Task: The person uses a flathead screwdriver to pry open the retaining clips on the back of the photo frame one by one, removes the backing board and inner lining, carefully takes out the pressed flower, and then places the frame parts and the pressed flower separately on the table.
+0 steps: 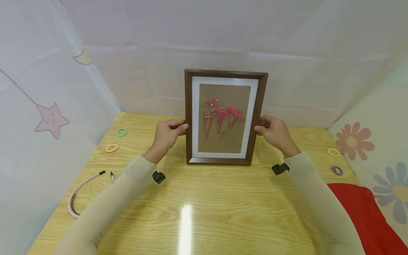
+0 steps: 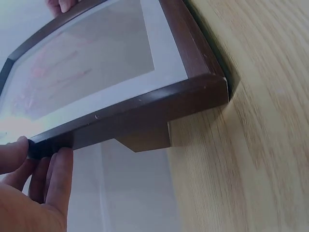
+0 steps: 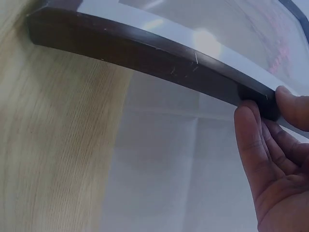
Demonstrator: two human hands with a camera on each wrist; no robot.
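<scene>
A dark brown picture frame (image 1: 223, 118) stands upright on the wooden table (image 1: 204, 212), showing pressed pink flowers on tan paper with a white mat. My left hand (image 1: 167, 136) pinches its left edge, thumb in front and fingers behind. My right hand (image 1: 275, 134) pinches the right edge the same way. In the left wrist view the frame (image 2: 140, 111) rests on its bottom corner, with my left fingers (image 2: 55, 176) around the rail. In the right wrist view my right fingers (image 3: 253, 133) clasp the frame's rail (image 3: 145, 53).
On the table's left lie a green hair ring (image 1: 121, 132), an orange ring (image 1: 112, 148) and a pink headband (image 1: 79, 193). A yellow ring (image 1: 333, 152) and a purple ring (image 1: 336, 170) lie at right, near red cloth (image 1: 363, 212). White fabric walls enclose the table.
</scene>
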